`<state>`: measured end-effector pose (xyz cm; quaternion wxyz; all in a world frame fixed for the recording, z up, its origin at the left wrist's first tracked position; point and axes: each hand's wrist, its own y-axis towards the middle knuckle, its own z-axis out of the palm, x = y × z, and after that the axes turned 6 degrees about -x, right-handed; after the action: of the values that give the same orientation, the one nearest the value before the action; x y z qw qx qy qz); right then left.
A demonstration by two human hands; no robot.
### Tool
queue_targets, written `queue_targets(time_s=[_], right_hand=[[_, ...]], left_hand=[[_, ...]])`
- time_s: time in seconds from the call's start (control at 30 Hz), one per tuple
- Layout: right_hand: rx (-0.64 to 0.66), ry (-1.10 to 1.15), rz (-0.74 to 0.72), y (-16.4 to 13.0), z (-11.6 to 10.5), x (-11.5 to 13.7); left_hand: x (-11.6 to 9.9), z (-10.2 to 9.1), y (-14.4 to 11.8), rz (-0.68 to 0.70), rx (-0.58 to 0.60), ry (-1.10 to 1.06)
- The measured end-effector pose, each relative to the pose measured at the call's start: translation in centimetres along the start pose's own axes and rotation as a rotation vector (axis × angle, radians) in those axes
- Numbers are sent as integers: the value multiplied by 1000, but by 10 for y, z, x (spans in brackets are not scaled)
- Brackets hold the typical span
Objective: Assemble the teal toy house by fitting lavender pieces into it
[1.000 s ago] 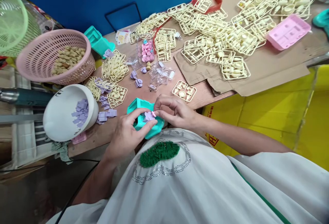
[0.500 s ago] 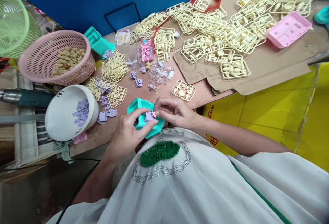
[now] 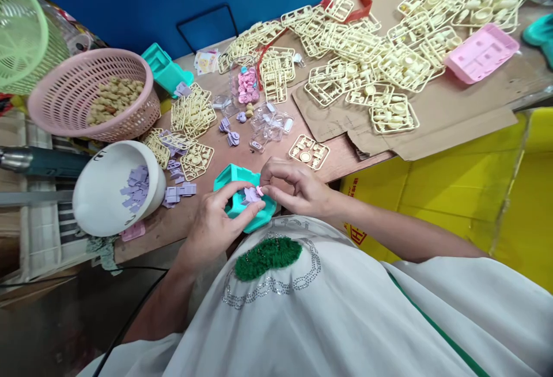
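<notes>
My left hand is closed around the near side of a turquoise plastic case, at the table's front edge. A small lilac plastic piece shows at the case's opening, between this hand's thumb and forefinger. My right hand comes from the right, with thumb and forefinger pinched at a tiny pink plastic part against the lilac piece. Whether the pink part is fixed to the lilac piece, I cannot tell. Just beyond lies a cream plastic frame of small parts.
On the left stand a white bowl of lilac pieces and a pink basket of beige pieces. Clear plastic pieces lie behind my hands. Many cream frames cover the back. A pink tray sits at right, a yellow box below.
Both hands keep nearly the same place at the turquoise case. The pink part shows slightly more between my right fingertips. The view has shifted a little.
</notes>
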<state>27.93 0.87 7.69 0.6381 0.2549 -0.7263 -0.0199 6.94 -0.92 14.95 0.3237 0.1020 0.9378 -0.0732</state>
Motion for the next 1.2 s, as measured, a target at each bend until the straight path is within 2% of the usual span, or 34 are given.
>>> queue_targets(time_s=[0.13, 0.3, 0.57, 0.7, 1.0, 1.2], right_hand=[[22, -36, -22, 1, 0, 1], [29, -123, -137, 3, -1, 3], [24, 120, 158, 2, 0, -1], [39, 125, 152, 2, 0, -1], [42, -11, 68, 2, -3, 2], [47, 243, 250, 2, 2, -3]], left_hand=[[0, -1, -1, -8, -1, 19], [-1, -1, -1, 1, -1, 18], [5, 2, -1, -12, 8, -52], [4, 2, -1, -19, 5, -47], [3, 2, 0, -14, -4, -35], [4, 2, 1, -7, 5, -61]])
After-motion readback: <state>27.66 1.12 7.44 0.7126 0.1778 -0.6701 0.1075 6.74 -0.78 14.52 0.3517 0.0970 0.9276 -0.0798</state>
